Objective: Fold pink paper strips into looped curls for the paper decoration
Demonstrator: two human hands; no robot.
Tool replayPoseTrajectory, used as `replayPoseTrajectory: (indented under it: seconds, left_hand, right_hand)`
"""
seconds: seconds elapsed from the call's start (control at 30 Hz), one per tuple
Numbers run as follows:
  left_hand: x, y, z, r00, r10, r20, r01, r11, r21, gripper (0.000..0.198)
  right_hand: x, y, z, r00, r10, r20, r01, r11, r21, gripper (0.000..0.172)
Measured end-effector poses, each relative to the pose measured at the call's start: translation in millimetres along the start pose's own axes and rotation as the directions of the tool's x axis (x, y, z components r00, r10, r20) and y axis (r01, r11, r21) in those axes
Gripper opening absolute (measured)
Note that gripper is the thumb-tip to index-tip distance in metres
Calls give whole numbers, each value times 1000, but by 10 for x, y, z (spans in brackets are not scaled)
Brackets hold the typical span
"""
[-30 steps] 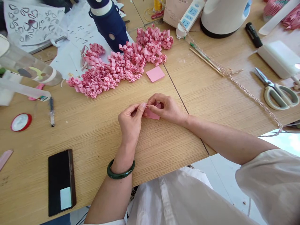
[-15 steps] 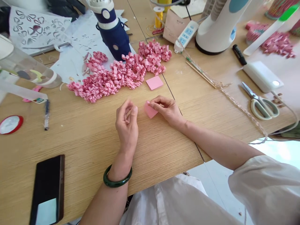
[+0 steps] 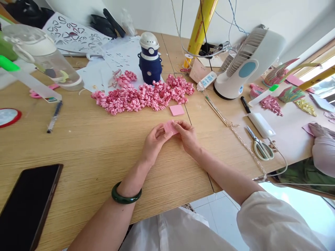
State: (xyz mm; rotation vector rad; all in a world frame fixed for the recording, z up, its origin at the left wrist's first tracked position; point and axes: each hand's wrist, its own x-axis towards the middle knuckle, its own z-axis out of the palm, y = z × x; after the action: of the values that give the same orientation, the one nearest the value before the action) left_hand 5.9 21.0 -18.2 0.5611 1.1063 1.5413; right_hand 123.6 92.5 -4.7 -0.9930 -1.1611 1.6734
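Observation:
A small pink paper piece (image 3: 170, 128) with fine lines or slits is held just above the table between my two hands. My left hand (image 3: 156, 141) pinches its left side between thumb and fingers, and a green bangle (image 3: 126, 198) circles that wrist. From the other side my right hand (image 3: 186, 134) grips the paper, its fingertips partly covering it. Just beyond lies a flat pink paper rectangle (image 3: 177, 110) on the wood. A long heap of curled pink paper flowers (image 3: 141, 96) stretches behind it.
A blue bottle (image 3: 150, 66) stands behind the flowers. A phone (image 3: 26, 205) lies at left. To the right are scissors (image 3: 261, 146), a white power bank (image 3: 261, 124), a braided cord (image 3: 243, 143) and a white fan (image 3: 239, 69). Another person's hand (image 3: 319, 129) is at far right.
My left hand has moved right and taken hold of the pink paper that my right hand alone was holding. The camera has tilted up, showing more of the far wall and another person.

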Motion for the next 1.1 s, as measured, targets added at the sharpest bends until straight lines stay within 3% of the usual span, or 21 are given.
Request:
replayPoseTrajectory:
  seconds: [0.13,0.27,0.37,0.5,0.67,0.87,1.1]
  left_hand:
    - [1,61,26,999,-50,13,52,983,-176,51]
    - [16,82,27,999,-33,37,40,979,-198,43]
    - [44,40,-4,999,26,-42,-33,986,-164,43]
    - [93,-19,-86,970,156,-186,-156,988,14,36]
    - [72,35,-93,981,126,-149,-122,992,33,36]
    - [7,96,-14,994,48,-97,-50,999,-19,45]
    - [-12,80,-40,989,28,-143,-20,998,57,43]
  right_hand:
    - [-48,-94,108,999,53,4,-54,997,47,34]
    - [-45,-117,209,998,56,-6,-55,996,67,33]
    - [-27,-51,270,1000,7,23,-8,1000,24,33]
    - [-2,28,266,995,-58,84,68,990,-125,33]
    - [20,-8,126,978,-176,114,205,916,-345,28]
    - [27,34,48,989,-60,136,88,973,-212,32]
    - [15,116,6,982,-100,161,127,978,-164,27]
